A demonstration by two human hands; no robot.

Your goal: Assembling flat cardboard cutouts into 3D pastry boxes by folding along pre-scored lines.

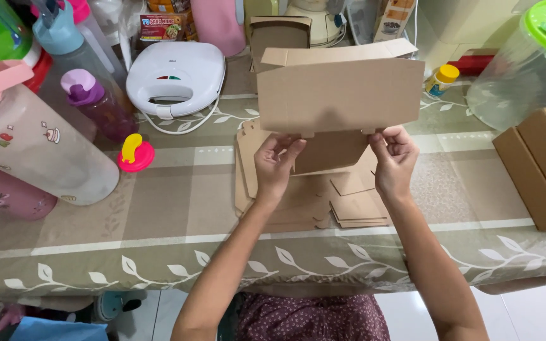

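A flat brown cardboard box blank [339, 91] is held upright above the table, partly folded along its top flap. My left hand [276, 167] pinches its lower left edge. My right hand [393, 158] pinches its lower right edge. Under both hands lies a stack of flat cardboard blanks [349, 202] on the leaf-patterned tablecloth [172, 208].
A white sandwich maker [175, 76] sits at the back left. Plastic bottles [33, 151], a purple-capped bottle [93, 104] and a pink-yellow lid [135, 153] crowd the left. Folded cardboard boxes [541, 167] and a clear green-lidded jar [526, 69] stand at the right. The table's front edge is near.
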